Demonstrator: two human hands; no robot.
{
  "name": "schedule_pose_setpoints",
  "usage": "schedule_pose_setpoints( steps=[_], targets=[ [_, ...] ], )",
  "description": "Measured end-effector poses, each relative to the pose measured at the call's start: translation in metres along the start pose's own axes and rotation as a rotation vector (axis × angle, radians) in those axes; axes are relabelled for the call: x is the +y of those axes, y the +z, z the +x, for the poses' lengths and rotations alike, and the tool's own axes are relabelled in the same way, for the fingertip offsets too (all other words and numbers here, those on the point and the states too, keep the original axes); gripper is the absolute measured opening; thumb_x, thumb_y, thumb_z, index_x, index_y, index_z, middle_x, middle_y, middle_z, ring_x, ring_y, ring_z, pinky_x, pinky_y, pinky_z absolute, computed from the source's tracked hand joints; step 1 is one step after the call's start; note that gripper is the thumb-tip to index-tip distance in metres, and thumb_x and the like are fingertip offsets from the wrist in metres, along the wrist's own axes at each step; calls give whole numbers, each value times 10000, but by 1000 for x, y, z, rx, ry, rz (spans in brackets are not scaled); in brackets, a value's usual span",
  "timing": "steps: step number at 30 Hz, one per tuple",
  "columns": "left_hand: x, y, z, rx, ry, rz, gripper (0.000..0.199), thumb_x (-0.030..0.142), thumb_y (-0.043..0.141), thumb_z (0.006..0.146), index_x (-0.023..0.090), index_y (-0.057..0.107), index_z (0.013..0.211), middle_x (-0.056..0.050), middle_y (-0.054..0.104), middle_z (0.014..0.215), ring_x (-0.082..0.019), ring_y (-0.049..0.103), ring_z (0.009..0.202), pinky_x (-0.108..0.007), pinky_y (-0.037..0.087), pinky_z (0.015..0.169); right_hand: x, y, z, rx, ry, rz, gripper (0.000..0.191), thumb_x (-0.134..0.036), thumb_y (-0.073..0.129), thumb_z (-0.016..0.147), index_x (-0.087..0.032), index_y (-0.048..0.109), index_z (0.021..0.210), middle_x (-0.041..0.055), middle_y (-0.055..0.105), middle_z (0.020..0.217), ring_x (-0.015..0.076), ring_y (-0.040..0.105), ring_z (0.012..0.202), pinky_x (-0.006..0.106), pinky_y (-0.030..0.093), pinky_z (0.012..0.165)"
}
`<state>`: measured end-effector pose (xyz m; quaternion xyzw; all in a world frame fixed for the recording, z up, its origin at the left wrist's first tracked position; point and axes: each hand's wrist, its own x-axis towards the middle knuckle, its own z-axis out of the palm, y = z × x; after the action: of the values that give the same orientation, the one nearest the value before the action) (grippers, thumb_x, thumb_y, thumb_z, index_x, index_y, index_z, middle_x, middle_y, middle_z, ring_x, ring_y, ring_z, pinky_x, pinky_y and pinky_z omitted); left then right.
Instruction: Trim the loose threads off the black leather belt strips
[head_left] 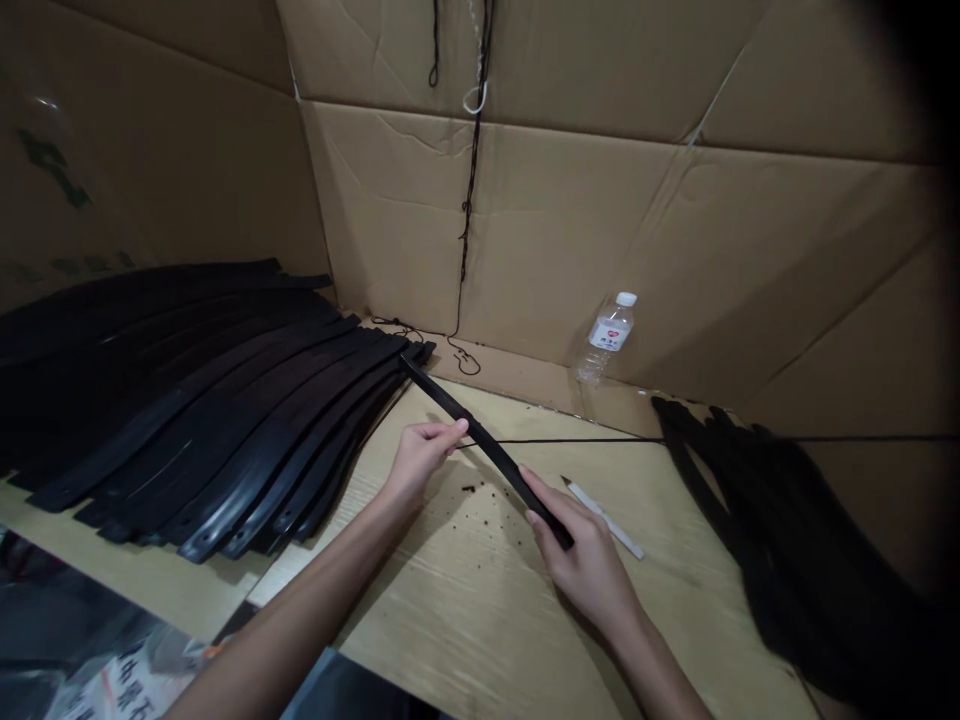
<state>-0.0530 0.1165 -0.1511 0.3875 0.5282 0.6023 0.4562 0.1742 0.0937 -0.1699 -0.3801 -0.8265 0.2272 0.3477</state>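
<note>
A long, narrow black strip (491, 452) slants across the middle of the head view, raised over the wooden table. My right hand (581, 555) is closed around its nearer end, thumb on one side and fingers on the other. Beside the strip's middle, my left hand (424, 460) pinches a thin black cord (585, 440) between thumb and forefinger. The cord stretches from the right edge, passes behind the strip and reaches my left fingertips. A small ridge, perhaps a wrap of cord, shows on the strip near my left thumb.
Many curved black strips (225, 410) lie fanned out on the left. Darker strips (780, 530) are heaped at right. A slim white cutter (607, 518) and dark crumbs (486, 522) lie on the table (450, 610). A plastic bottle (606, 338) stands by the cardboard wall (570, 230), where cords (470, 190) hang.
</note>
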Motion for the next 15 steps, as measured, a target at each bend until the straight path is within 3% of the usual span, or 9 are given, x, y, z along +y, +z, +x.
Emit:
schedule_pose_setpoints(
  steps=[3,6,9,11,15],
  targets=[
    [-3,0,1,-10,-39,-68,558,610,813,574,163,491,485,53,316,484,-54,202,471,-275,91,498,0,0,0,-12,-19,-82,522,-152,415,937,-268,499,1439,88,682,1214,211,659,1103,339,550,922],
    [-5,1,1,-39,-54,-132,605,593,809,602,184,387,457,61,260,483,-53,165,473,-290,74,500,1,1,-2,-44,-15,-222,597,-71,393,894,-322,515,1422,67,682,1017,188,673,904,296,557,791],
    [-3,2,-1,-38,-59,-145,638,588,819,594,200,331,458,66,217,485,-55,137,480,-302,54,509,1,3,-3,-79,-29,-300,624,-48,379,884,-362,532,1400,52,654,956,183,656,869,285,542,743],
    [-2,1,-1,-30,-51,-157,635,580,837,567,201,339,459,66,219,487,-55,136,484,-305,51,513,1,4,-3,-94,-30,-273,577,-94,395,912,-354,518,1412,54,665,988,192,657,904,303,545,766],
    [1,-1,0,-50,-66,-226,562,530,857,563,192,415,482,69,248,484,-55,153,480,-302,73,511,3,2,-1,-84,81,-99,529,-311,526,928,-248,457,1449,90,647,1275,230,633,1139,372,519,955]
  ],
)
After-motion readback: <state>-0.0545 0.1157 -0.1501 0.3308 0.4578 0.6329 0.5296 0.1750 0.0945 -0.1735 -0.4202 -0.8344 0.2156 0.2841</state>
